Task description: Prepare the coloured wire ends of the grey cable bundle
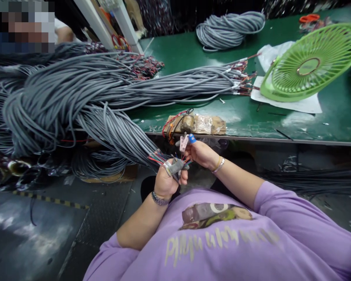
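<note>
My left hand [166,182] is closed around the end of a grey cable [177,167], whose thin coloured wires fan out above the fingers. Close by on the right, my right hand [203,154] has its fingers bent together at the tips of those wires; what exactly it pinches is too small to make out. A blue cover [192,138] sits on one of its fingertips. Right beside these fingers is a pink clip [183,143], and whether the hand touches it I cannot tell. Behind it, a taped wooden block [204,125] with red and black leads lies along the bench edge.
Large bundles of grey cables [64,86] cover the left of the green bench [175,43] and hang over its edge. A green fan [308,66] stands at the right on white paper. A coiled cable [231,29] lies at the back. Another person [64,34] is at the far left.
</note>
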`<state>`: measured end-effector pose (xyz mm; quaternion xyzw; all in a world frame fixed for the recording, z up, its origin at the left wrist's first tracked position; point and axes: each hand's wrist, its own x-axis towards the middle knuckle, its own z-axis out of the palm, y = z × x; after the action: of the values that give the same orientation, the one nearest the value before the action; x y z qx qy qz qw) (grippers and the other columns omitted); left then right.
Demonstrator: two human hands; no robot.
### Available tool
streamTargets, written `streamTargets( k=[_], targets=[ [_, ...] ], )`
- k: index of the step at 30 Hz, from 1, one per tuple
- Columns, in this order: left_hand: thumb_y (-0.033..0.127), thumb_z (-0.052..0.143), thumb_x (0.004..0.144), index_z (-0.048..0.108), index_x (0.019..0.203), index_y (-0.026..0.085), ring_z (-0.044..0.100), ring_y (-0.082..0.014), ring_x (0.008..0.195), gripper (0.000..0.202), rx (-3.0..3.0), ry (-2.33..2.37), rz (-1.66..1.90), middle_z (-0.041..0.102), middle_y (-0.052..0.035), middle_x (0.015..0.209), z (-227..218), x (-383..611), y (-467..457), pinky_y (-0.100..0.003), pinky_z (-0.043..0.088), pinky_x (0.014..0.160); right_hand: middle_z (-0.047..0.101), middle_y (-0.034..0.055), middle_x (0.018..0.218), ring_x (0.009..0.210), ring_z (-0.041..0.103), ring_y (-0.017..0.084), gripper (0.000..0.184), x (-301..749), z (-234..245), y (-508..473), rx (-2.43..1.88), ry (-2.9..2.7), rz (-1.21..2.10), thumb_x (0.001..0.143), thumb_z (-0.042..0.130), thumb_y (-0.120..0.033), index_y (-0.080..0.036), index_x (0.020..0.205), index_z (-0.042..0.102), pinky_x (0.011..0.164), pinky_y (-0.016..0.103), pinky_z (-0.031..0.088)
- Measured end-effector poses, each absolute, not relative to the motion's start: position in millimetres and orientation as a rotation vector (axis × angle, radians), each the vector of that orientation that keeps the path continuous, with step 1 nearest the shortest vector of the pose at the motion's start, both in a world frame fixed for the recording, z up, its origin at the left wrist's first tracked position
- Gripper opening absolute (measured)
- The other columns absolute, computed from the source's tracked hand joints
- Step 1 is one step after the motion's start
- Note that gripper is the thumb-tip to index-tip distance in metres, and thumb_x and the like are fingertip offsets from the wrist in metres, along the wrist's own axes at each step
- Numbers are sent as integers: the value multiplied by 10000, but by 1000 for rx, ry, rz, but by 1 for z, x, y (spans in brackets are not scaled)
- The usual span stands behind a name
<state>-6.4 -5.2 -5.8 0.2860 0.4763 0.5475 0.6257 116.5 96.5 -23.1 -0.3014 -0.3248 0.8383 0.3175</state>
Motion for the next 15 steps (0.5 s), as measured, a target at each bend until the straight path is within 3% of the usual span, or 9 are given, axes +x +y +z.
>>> streamTargets(
  k=[15],
  targets=[
    [426, 766, 650, 619, 645, 129, 500, -90, 304, 331, 624, 1088, 1140, 601, -4, 444, -8, -2, 10, -165, 341, 297, 592, -1, 606, 524, 459, 67, 442, 101, -16, 95, -733, -581, 2108, 771, 717, -554, -114, 807, 719, 459, 185, 364]
  ],
)
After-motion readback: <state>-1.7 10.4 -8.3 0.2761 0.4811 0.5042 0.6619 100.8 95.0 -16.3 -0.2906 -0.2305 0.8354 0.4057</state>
